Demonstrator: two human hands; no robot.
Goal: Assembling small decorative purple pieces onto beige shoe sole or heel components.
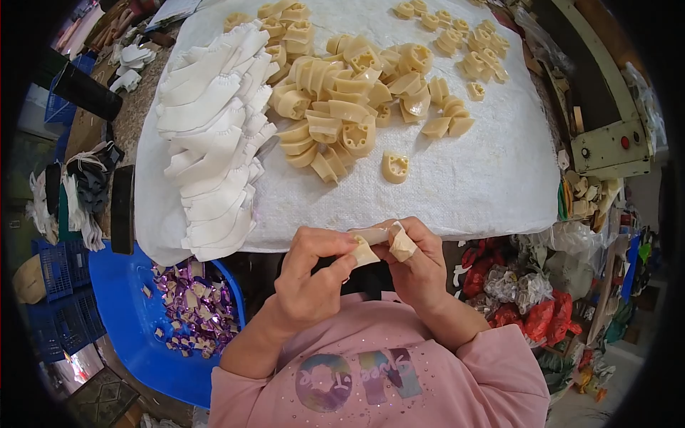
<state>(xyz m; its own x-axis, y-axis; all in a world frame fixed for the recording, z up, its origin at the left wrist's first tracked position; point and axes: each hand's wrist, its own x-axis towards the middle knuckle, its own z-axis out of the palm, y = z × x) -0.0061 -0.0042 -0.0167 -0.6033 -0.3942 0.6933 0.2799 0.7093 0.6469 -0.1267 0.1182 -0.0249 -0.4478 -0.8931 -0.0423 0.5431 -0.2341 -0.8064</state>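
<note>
My left hand and right hand pinch one cream rubber piece together; beyond them on the worktop lie a beige parts heap and, left, stacked white pieces.

The person wears a pink long-sleeved top of soft knit. Across its chest runs rounded lettering in pastel shades of purple, blue, green and yellow, with tiny shiny dots scattered around it. The sleeves are pushed up, so both forearms are bare. The left hand and right hand are bare, without gloves; a pale wrap covers one right fingertip.
</note>
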